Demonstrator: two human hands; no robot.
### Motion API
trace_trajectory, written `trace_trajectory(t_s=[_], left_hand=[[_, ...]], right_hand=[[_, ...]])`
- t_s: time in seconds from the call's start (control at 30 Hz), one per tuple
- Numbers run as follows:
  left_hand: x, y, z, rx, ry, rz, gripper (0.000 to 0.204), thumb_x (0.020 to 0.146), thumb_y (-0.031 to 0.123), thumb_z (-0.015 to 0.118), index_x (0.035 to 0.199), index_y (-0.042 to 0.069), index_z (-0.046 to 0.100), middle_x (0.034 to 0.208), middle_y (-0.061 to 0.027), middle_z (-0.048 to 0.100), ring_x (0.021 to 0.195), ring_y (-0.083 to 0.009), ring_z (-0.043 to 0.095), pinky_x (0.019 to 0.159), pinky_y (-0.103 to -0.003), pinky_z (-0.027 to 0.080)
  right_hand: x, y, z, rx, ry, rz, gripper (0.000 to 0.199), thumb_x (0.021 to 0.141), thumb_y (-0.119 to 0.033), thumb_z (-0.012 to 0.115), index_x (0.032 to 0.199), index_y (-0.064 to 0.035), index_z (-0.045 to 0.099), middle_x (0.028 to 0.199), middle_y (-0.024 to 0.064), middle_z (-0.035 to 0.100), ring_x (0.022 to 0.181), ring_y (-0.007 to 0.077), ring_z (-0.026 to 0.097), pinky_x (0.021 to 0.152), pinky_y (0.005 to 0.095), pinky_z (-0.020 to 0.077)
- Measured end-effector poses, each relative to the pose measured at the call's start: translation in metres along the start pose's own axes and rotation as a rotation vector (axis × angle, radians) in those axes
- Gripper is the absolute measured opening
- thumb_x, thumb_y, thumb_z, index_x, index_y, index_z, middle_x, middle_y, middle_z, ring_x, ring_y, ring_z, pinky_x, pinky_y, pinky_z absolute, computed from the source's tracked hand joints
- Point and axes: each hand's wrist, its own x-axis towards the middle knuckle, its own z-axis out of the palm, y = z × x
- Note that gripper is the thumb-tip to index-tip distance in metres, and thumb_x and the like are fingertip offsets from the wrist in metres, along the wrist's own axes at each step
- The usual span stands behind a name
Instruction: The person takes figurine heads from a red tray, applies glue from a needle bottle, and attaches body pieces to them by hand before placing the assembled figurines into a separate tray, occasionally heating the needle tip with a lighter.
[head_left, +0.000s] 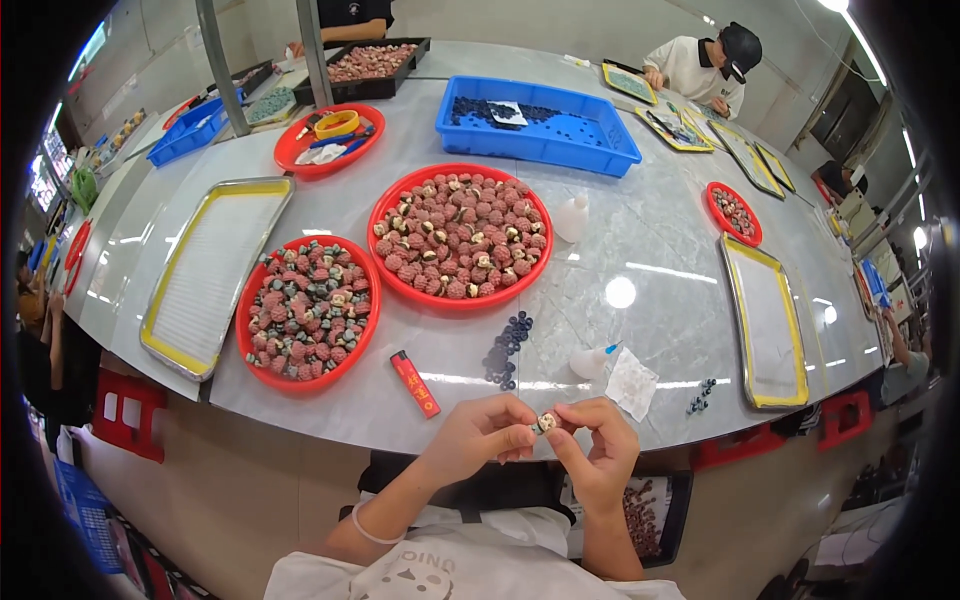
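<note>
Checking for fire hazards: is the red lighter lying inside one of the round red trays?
No, the lighter lies on the bare table, just outside the nearer red tray.

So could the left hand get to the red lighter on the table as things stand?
Probably yes. The red lighter lies flat on the marble table just ahead of the left hand, with nothing between them. But that hand shares a pinch on a small bead with the right hand, so it would have to let go first.

Both hands, left hand [478, 432] and right hand [597, 448], pinch a small bead [546, 423] near the table [640, 250] edge.
</note>
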Motion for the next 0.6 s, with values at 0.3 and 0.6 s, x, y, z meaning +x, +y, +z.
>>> trace_trajectory(t_s=[0.3,0.6], left_hand=[[0.002,-0.001,-0.004,0.02,-0.025,-0.023,0.019,0.084,0.018,0.061,0.094,0.003,0.054,0.076,-0.0004,0.058,0.065,-0.0054,0.052,0.055,-0.018,0.042],[0.007,-0.005,-0.005,-0.053,-0.042,-0.016,0.019,0.082,0.013,0.062,0.091,-0.002,0.053,0.078,-0.0061,0.06,0.067,-0.0078,0.057,0.055,-0.018,0.045]], right_hand=[[-0.001,0.005,-0.001,0.058,-0.027,0.043,0.018,0.072,-0.002,0.067,0.088,0.0036,0.059,0.082,0.0127,0.059,0.071,0.0152,0.055,0.064,0.0246,0.0446],[0.001,0.01,-0.004,0.028,-0.018,-0.006,0.021,0.072,-0.003,0.067,0.09,0.0033,0.058,0.082,0.0153,0.059,0.071,0.0167,0.057,0.063,0.0246,0.046]])
